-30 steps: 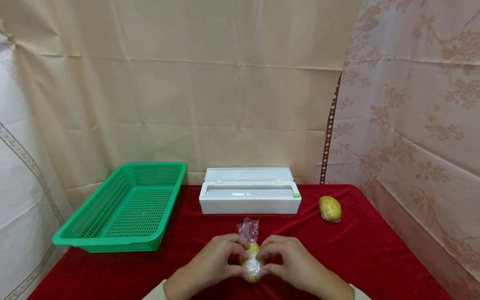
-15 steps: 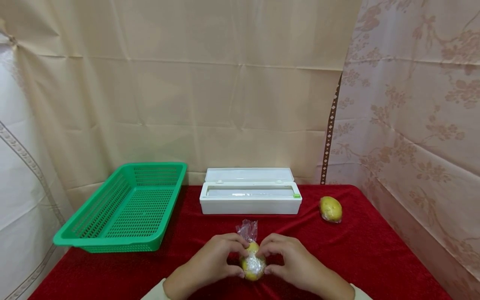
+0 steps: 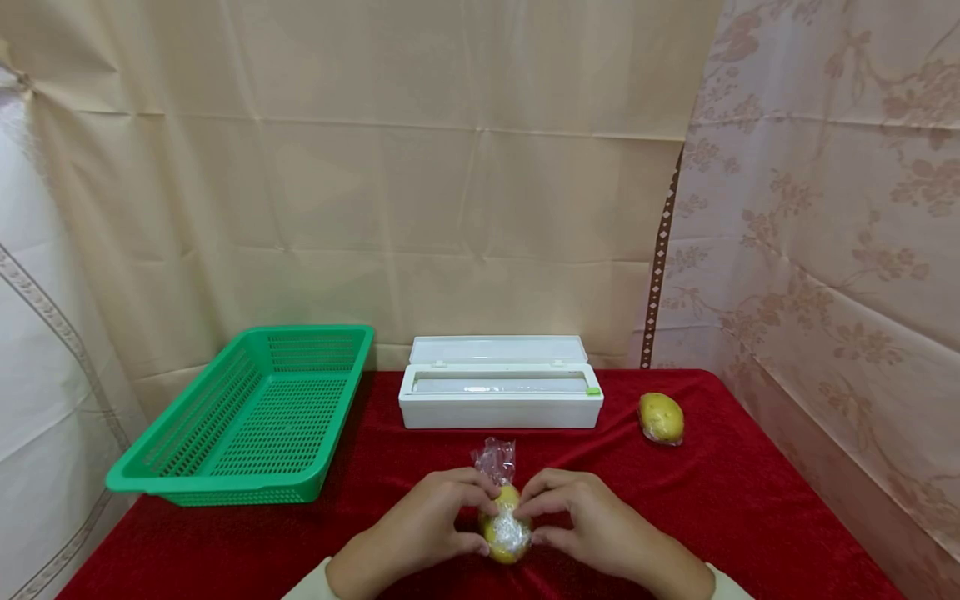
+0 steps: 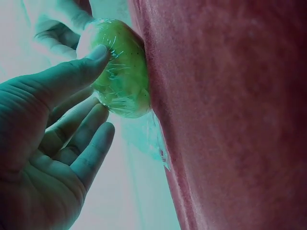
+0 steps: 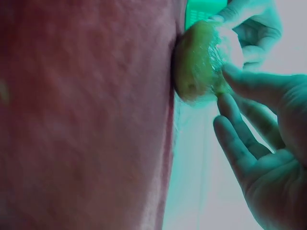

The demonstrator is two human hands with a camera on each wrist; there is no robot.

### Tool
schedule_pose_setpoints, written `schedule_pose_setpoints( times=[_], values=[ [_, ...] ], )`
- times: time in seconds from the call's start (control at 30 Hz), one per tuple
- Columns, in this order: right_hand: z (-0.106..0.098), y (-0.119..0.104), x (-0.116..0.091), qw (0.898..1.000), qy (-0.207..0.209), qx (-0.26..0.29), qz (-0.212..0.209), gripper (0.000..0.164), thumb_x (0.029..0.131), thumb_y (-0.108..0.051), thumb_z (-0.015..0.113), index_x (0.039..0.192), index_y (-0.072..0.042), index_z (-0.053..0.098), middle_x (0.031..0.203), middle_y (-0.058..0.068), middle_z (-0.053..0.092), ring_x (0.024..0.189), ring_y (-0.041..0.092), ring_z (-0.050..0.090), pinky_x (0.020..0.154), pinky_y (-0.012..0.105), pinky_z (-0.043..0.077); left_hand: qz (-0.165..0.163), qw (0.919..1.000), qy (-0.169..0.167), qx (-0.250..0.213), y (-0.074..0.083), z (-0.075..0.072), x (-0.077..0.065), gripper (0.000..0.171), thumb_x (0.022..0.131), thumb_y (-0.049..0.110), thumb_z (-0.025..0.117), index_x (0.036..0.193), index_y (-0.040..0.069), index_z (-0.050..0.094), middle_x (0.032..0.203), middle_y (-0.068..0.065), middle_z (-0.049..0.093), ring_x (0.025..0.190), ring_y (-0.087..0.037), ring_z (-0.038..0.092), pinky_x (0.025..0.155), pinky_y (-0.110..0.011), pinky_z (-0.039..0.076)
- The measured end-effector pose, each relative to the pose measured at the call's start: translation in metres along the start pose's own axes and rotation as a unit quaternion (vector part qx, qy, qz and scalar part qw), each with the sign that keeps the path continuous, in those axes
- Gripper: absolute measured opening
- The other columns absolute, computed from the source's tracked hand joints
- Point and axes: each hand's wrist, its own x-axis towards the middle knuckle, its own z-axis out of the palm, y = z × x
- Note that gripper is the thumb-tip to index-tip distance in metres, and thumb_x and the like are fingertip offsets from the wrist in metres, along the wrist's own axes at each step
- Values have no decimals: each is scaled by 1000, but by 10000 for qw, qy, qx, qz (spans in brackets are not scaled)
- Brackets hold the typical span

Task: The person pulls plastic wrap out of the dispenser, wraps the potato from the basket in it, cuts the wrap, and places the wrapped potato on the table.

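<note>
A yellow potato [image 3: 508,540] wrapped in shiny cling film lies on the red cloth in front of the person. From its far end sticks up a crumpled tail of cling film [image 3: 497,461]. My left hand [image 3: 431,521] holds the potato's left side between thumb and fingers. On the right side, my right hand [image 3: 588,521] pinches the film against the potato with thumb and fingertips. In both wrist views, thumb and index finger meet the wrapped potato [image 4: 125,72], while the other fingers are spread out loosely.
Behind the hands stands a white cling film dispenser [image 3: 501,414] with its lid raised and a green slider at its right end. A green plastic basket [image 3: 225,483] is at the left. Another wrapped potato [image 3: 662,417] lies at the back right of the red cloth [image 3: 750,500].
Both thumbs have moved outward from the potato's near end to its sides, baring more of the film. The right hand has shifted very slightly. Basket, dispenser and other potato stay in place.
</note>
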Motion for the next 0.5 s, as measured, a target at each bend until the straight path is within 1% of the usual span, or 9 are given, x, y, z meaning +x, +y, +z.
schedule_pose_setpoints(
  times=[0.13, 0.23, 0.4, 0.47, 0.5],
  values=[
    [4, 2, 1, 9994, 294, -32, -201, 30, 82, -8, 87, 105, -26, 81, 106, -14, 71, 100, 1, 66, 85, 21, 57, -1, 10000, -3, 64, 1, 0, 0, 28, 79, 24, 92, 105, 22, 81, 119, 13, 70, 113, -2, 63, 96, -22, 55],
    [5, 2, 1, 9992, 354, -12, -163, 32, 80, -7, 88, 104, -27, 81, 105, -15, 70, 99, 1, 66, 85, 21, 57, 37, 9999, -16, 153, 1, 0, 0, 31, 79, 25, 92, 107, 23, 79, 119, 13, 70, 113, -2, 62, 97, -24, 55],
    [3, 0, 0, 9998, 116, 71, 109, 36, 80, -7, 88, 106, -30, 80, 108, -17, 68, 102, 0, 64, 87, 22, 57, 103, 9998, -85, 114, 4, 1, -2, 44, 80, 28, 89, 117, 28, 66, 119, 17, 64, 109, 0, 58, 95, -23, 54],
    [1, -1, 0, 9997, -1, 97, 203, 37, 81, -6, 87, 106, -32, 79, 109, -17, 67, 103, 0, 63, 88, 23, 57, 155, 9999, -39, 47, 6, 3, -3, 47, 81, 32, 88, 120, 28, 62, 120, 17, 63, 108, 0, 56, 94, -23, 54],
    [1, -1, 0, 9998, -25, 89, 191, 37, 81, -5, 86, 105, -32, 78, 109, -17, 66, 103, 0, 62, 88, 23, 56, 255, 9996, 73, 56, 7, 4, -4, 47, 82, 35, 87, 120, 28, 61, 121, 16, 63, 108, 0, 56, 94, -22, 54]
  ],
)
